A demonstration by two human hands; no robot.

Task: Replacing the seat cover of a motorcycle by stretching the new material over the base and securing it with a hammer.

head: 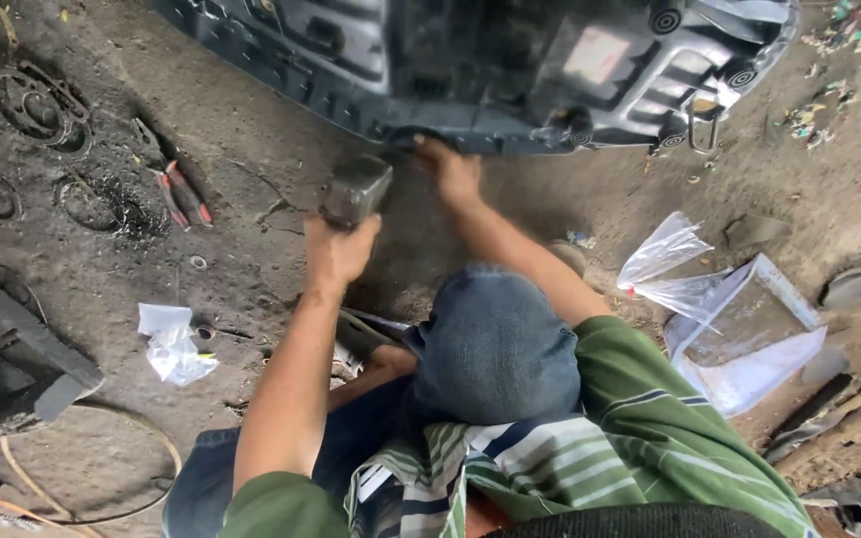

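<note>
My left hand (339,251) grips the handle of a heavy hammer, whose blocky grey metal head (356,187) is raised just above the fist. My right hand (452,171) reaches forward with its fingers curled on the lower rim of a large dark moulded vehicle panel (470,70) that lies on the dirt floor. The hammer head hangs a short way left of the right hand, close to the same rim. My bent knee in blue jeans (495,344) sits between my arms. What lies under the right fingers is hidden.
Red-handled pliers (183,195) and several metal rings (34,102) lie on the oily ground at left. A dark metal block (22,349) and a loop of wire (112,508) are lower left. A crumpled white bag (173,347) and clear plastic bags (724,319) flank me.
</note>
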